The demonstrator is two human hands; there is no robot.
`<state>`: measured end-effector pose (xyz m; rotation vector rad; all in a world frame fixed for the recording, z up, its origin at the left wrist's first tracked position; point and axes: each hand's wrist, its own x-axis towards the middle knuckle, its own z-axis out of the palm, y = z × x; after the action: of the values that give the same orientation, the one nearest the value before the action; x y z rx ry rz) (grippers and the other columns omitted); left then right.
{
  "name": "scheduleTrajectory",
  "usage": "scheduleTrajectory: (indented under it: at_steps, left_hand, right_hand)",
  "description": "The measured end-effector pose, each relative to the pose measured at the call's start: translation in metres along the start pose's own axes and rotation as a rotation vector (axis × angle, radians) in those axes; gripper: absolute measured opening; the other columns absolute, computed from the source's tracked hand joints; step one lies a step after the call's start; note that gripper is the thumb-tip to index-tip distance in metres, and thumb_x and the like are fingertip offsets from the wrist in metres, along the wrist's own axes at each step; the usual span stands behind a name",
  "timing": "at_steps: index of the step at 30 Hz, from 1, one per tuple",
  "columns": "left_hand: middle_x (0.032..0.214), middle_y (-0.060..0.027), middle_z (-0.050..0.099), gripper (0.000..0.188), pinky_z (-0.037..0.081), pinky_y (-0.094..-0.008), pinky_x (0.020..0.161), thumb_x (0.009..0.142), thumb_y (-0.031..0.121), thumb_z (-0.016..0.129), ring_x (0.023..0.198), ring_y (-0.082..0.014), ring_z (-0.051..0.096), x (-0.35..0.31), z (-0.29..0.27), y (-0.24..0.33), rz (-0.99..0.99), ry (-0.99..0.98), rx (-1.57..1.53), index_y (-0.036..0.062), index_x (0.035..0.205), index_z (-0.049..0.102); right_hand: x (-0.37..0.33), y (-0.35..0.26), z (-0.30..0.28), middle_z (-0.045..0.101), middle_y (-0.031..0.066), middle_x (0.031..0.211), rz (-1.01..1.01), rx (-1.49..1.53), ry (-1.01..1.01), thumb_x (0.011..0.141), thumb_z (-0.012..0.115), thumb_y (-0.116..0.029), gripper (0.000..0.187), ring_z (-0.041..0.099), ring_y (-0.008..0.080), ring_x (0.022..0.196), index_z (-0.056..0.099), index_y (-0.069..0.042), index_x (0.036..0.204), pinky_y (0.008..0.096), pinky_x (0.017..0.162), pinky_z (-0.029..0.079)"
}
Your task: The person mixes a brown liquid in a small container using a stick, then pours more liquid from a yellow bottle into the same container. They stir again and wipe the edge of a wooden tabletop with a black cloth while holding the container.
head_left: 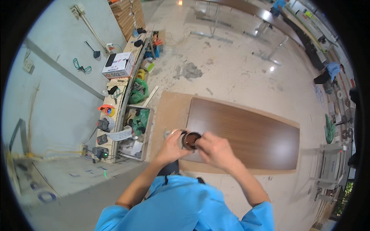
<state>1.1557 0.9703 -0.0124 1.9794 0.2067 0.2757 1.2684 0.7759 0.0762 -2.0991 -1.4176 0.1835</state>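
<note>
A small round container [191, 141], open at the top with dark brown contents, is gripped around its side by my left hand [171, 148]. At its right rim, my right hand [216, 150] has its fingers closed together and partly inside the opening. Whatever those fingers pinch, if anything, is hidden. Below both hands, a dark brown wood-grain panel [246, 134] lies flat on a larger brown sheet [166, 111], to the right of the container.
Along the left wall runs a narrow bench [124, 94] carrying a white box [118, 64], an orange tape dispenser [106, 109] and a black charger [100, 152]. An open drawer-like bin [149, 129] holds green plastic. Farther off are a long table [246, 8] and two people in blue.
</note>
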Motion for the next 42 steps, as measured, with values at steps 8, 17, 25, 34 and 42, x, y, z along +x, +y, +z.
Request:
scheduleTrajectory:
  at_steps: [8,17,25,34,42]
  left_hand:
    - [0.122,-0.0174,0.069,0.069,0.052,-0.0449,0.101,0.071,0.025,0.097,0.118,-0.0379,0.066,0.199,-0.103,-0.045,0.101,-0.072,0.067,0.0033,0.129,0.067]
    - [0.125,-0.0150,0.067,0.073,0.050,-0.0440,0.104,0.071,0.023,0.098,0.120,-0.0365,0.064,0.387,-0.164,-0.075,0.031,-0.108,0.073,0.0058,0.133,0.064]
    - [0.126,-0.0139,0.069,0.074,0.050,-0.0435,0.103,0.069,0.020,0.098,0.118,-0.0352,0.065,0.593,-0.182,-0.136,0.143,-0.075,0.054,0.0062,0.133,0.064]
    - [0.127,-0.0124,0.068,0.074,0.052,-0.0404,0.104,0.071,0.024,0.099,0.121,-0.0299,0.067,0.802,-0.196,-0.165,0.054,-0.063,-0.025,0.0064,0.135,0.065]
    - [0.125,-0.0137,0.069,0.075,0.051,-0.0431,0.105,0.072,0.022,0.099,0.118,-0.0310,0.067,0.990,-0.229,-0.221,0.108,0.025,-0.052,0.0068,0.137,0.065]
  right_hand:
    - [0.202,0.073,-0.014,0.060,0.0082,0.089,0.066,-0.012,0.056,0.082,0.080,-0.003,0.018,0.067,0.0280,0.073,0.070,-0.006,0.097,0.0404,0.062,0.056]
    - [0.366,0.166,-0.036,0.059,0.0073,0.090,0.135,0.013,0.249,0.086,0.079,-0.005,0.011,0.068,0.0283,0.072,0.070,-0.006,0.093,0.0414,0.059,0.055]
    - [0.527,0.309,-0.065,0.062,0.0074,0.090,0.182,0.028,0.325,0.086,0.078,-0.006,0.011,0.069,0.0295,0.074,0.073,-0.007,0.095,0.0437,0.063,0.056]
    - [0.694,0.441,-0.146,0.063,0.0092,0.087,0.178,-0.122,0.127,0.081,0.077,-0.002,0.012,0.067,0.0329,0.073,0.070,-0.006,0.090,0.0437,0.062,0.053]
    - [0.862,0.552,-0.167,0.063,0.0095,0.090,0.127,-0.088,0.152,0.085,0.077,-0.006,0.009,0.069,0.0321,0.073,0.071,-0.007,0.091,0.0420,0.063,0.056]
